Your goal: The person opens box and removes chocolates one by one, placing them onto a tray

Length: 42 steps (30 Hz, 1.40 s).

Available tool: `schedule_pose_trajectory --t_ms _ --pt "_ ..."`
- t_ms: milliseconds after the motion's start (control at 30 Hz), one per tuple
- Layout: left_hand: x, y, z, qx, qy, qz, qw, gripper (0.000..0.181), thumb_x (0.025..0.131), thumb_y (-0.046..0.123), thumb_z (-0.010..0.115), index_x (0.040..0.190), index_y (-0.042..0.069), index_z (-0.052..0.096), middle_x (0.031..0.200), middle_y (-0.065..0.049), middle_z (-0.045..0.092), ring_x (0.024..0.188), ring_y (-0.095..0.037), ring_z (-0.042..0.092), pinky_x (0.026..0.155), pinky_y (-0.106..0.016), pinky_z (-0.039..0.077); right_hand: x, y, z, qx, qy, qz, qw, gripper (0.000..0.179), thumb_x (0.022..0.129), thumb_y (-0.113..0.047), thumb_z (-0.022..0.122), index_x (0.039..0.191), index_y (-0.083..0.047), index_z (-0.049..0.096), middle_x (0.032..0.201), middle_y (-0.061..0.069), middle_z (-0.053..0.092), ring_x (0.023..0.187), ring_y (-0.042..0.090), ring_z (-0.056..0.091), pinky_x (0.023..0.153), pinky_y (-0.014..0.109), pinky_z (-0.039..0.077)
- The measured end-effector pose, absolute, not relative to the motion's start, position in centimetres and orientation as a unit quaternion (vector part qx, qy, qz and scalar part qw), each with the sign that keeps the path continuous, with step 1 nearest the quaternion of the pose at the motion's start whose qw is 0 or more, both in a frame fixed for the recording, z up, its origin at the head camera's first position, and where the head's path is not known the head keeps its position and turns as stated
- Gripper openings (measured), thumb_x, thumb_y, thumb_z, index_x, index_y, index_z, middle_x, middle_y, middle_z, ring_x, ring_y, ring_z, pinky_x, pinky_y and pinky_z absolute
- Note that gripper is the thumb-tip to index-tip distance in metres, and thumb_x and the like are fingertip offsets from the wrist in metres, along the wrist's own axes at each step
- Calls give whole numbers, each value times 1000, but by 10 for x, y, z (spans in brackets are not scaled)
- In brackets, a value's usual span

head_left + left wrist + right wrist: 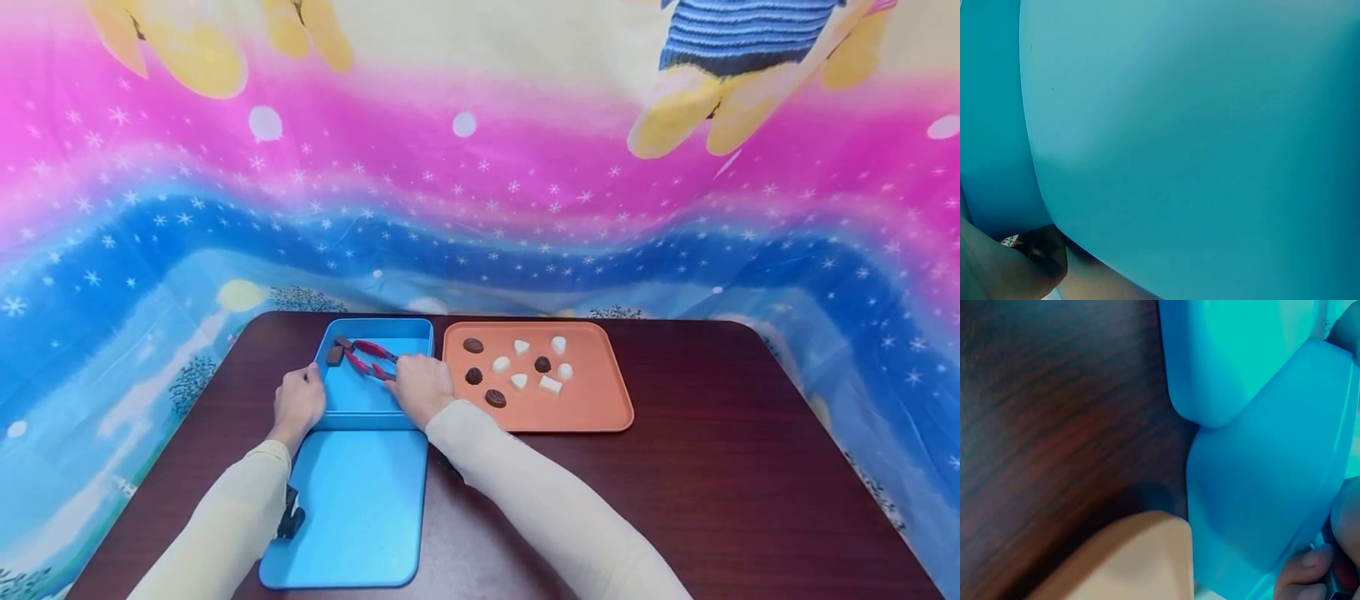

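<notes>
A blue box point(375, 422) stands at the table's back left. My left hand point(298, 402) grips its left wall; in the left wrist view, part of that hand point(1010, 265) shows beside blue plastic. My right hand point(423, 385) holds a pair of red tongs point(372, 348) over the box's right side, their arms spread and reaching left. Near the tips, two brown chocolate pieces point(334, 357) lie at the box's left end; whether the tongs touch one I cannot tell. In the right wrist view, curled fingers point(1309, 565) hold the tool at the box's rim.
Right of the box is an orange tray point(577, 417) bearing several dark and white chocolate-like pieces point(495, 398). A flat blue lid point(352, 508) lies in front of the box, under the left forearm. Dark wooden table point(720, 450) extends to the right. A printed cloth hangs behind.
</notes>
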State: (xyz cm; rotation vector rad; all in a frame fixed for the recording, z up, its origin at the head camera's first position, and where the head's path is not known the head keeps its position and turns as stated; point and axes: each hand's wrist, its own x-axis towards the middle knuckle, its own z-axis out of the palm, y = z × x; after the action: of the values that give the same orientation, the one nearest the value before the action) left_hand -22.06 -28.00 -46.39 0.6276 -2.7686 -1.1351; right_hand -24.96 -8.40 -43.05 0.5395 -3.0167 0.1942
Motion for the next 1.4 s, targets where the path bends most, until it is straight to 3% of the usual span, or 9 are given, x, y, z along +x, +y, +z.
schedule_pose_trajectory --t_ms 267,567,767,933,1167,1400 --pt "-220 -277 -466 210 -903 -373 44 52 111 42 21 80 7 45 70 -6 34 70 -26 46 71 -40 36 -251 -79 -434 173 -981 83 26 38 93 -54 67 91 -17 73 60 -2 57 52 13 53 48 27 46" --pt "-220 -276 -465 208 -902 -375 48 51 111 42 21 80 8 45 70 -6 34 72 -27 46 71 -40 35 -251 -70 -424 177 -979 87 51 34 94 -51 67 88 -17 70 64 -2 61 53 14 55 49 28 46" --pt "-218 -277 -465 207 -903 -374 45 51 111 39 22 81 7 47 71 -7 35 77 -29 49 75 -43 37 -243 -62 -417 187 -976 105 48 33 94 -50 67 100 -17 70 76 -1 68 57 13 54 47 25 43" --pt "-219 -278 -465 206 -905 -368 54 51 111 39 22 77 8 44 69 -6 34 71 -27 46 71 -41 35 -237 -51 -411 203 -971 112 58 34 94 -50 68 107 -18 69 83 -1 71 62 13 58 49 25 45" --pt "-220 -277 -463 205 -905 -369 49 51 111 40 21 78 9 44 70 -6 33 71 -25 44 71 -40 34 -230 -31 -412 243 -961 70 107 41 94 -50 68 121 -19 67 85 0 72 67 13 66 51 29 51" --pt "-217 -277 -462 204 -904 -373 45 51 111 40 21 78 9 43 69 -5 32 68 -24 42 71 -41 34 -221 -16 -414 249 -957 93 114 43 94 -49 68 126 -20 64 84 0 71 65 12 61 52 25 49"
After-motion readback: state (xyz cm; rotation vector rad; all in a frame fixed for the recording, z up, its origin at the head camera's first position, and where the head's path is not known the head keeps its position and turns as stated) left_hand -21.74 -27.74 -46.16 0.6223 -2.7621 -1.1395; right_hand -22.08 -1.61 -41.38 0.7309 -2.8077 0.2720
